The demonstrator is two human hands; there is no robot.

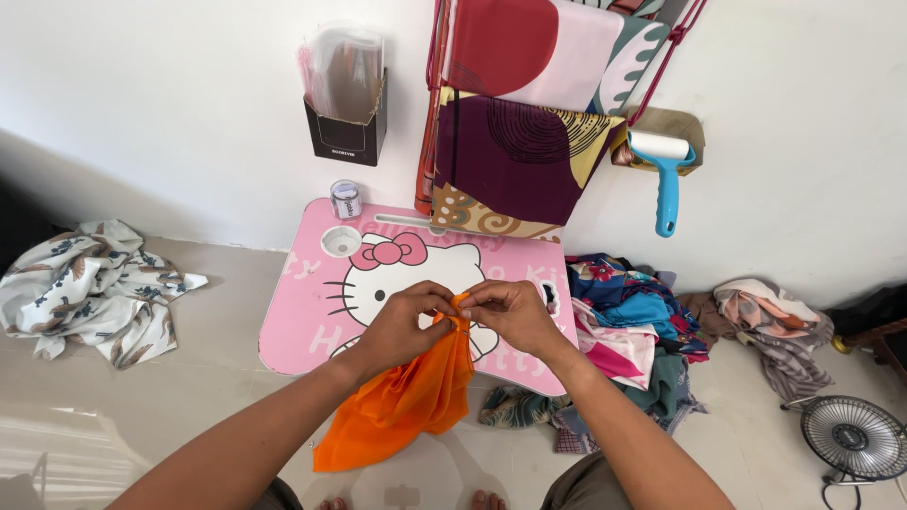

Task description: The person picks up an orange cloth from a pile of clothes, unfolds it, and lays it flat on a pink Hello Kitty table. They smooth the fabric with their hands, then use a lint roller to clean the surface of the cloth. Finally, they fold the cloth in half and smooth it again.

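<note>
Over the desk's (pixel 312 321) front edge, both hands, left (pixel 402 326) and right (pixel 515 316), pinch the orange cloth's (pixel 406 406) top, fingers clenched, apparently gathering it.

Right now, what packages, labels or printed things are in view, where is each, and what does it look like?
Black box: on the wall, open-topped, holding clear plastic sleeves, small white label.
Small jar: at the pink table's back edge, round, clear, purple label.
Pink table: on the floor, printed with a cartoon cat face.
</note>
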